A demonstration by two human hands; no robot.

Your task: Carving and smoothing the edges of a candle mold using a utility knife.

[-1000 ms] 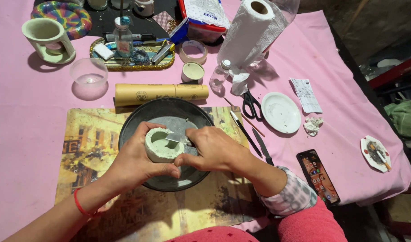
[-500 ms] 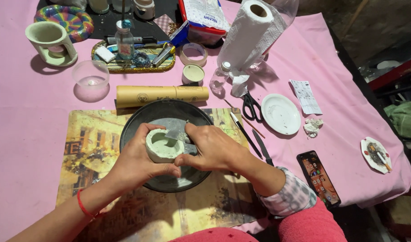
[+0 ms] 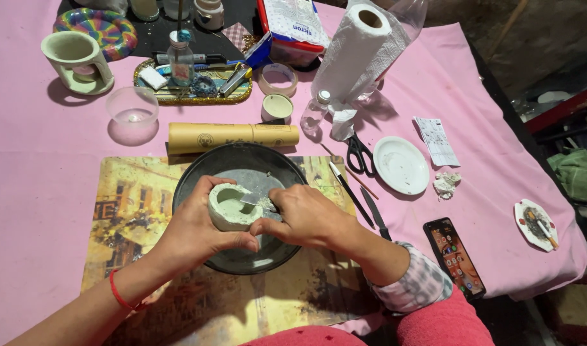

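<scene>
Hardly anything has shifted vs. the earlier frames: both hands sit over the same dark round plate (image 3: 197, 173), w/ the blade tip a touch deeper into the pot's mouth. Left hand (image 3: 194, 230) cups a small pale-green clay pot (image 3: 231, 206), fingers curled round its outer wall and thumb under the near side, so it's held just above the plate's centre, mouth tilted toward the right hand (image 3: 306, 218). Right fingers are pinched shut on a small metal blade (image 3: 252, 199); its tip rests on the pot's inner rim, right at the thumb. Pale crumbs lie by the blade and on the plate, so I'd judge scraping of the rim is partway: the pot is formed, its edge looks rough on the near side, and smoothing seems left. Plate sits on a printed mat (image 3: 133, 218) over a pink cloth (image 3: 24, 154); scissors (image 3: 358, 154), a white dish (image 3: 401, 164) and a phone (image 3: 455, 256) lie to the right, well apart.
</scene>
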